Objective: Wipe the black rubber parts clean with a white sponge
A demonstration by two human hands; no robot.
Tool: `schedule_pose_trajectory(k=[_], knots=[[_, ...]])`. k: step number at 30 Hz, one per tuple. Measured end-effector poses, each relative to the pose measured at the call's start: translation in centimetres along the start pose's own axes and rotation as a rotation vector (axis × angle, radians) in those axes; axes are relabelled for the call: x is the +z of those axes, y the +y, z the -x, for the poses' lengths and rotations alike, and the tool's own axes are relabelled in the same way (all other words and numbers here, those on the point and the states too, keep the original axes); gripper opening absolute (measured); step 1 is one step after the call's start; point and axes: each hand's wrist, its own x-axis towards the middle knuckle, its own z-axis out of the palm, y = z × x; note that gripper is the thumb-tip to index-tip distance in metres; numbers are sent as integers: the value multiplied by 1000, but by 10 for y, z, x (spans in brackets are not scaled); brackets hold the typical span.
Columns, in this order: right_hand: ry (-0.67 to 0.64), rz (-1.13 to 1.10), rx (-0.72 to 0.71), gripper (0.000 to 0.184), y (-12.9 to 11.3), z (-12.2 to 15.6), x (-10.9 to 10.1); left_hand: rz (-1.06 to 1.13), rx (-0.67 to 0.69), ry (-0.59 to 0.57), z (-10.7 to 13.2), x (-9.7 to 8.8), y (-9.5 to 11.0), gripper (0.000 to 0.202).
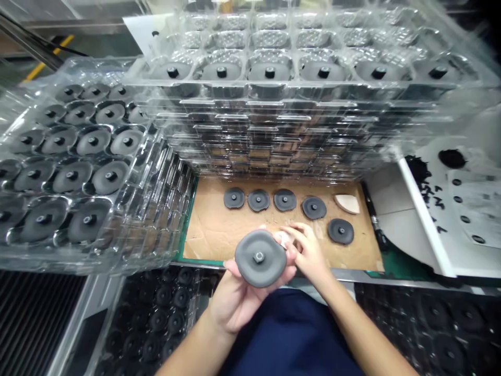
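Apparently I'm midway: my left hand (245, 300) grips one disc (260, 257), my right hand (310, 251) pinches something white (285, 239), and five discs (285, 200) lie on cardboard (215, 235).

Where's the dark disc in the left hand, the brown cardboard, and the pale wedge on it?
Held dark disc (260, 258): head view, on the knob at its middle.
Brown cardboard (213, 233): head view, on its left part.
Pale wedge (347, 204): head view, middle of its top.
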Motion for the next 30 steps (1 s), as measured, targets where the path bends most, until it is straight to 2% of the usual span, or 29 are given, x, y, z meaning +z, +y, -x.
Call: schedule_pose_trajectory(k=[3, 5, 6, 8, 10, 11, 13, 15, 17, 22, 26, 30], knots=[[57, -31, 20, 29, -11, 7, 2, -74, 4, -42, 2, -1, -3, 45], [39, -75, 14, 27, -22, 14, -2, -246, 121, -67, 2, -8, -6, 47], [21, -99, 10, 26, -25, 18, -5, -409, 227, -75, 1, -12, -6, 48], [-2, -143, 17, 23, -28, 24, -9, -884, 509, -109, -3, -20, -7, 58], [12, -180, 47, 21, -26, 29, -13, -1361, 768, -159, -7, -26, -7, 85], [28, -199, 64, 21, -25, 31, -16, -1523, 851, -186, -9, -27, -6, 98], [51, -242, 82, 21, -27, 35, -24, -1675, 921, -226, -12, -27, -3, 111], [51, -284, 70, 19, -37, 38, -34, -1701, 899, -239, -12, -24, -1, 113], [-15, -337, 54, 18, -51, 37, -42, -1685, 845, -247, -10, -21, 1, 112], [-416, -541, 164, 18, -81, 24, -53, -1562, 721, -209, -2, -19, 2, 108], [-672, -761, 256, 22, -87, 15, -57, -1365, 498, -186, 7, -20, 0, 106], [-808, -951, 349, 21, -88, 14, -59, -1232, 322, -217, 15, -14, -1, 105]])
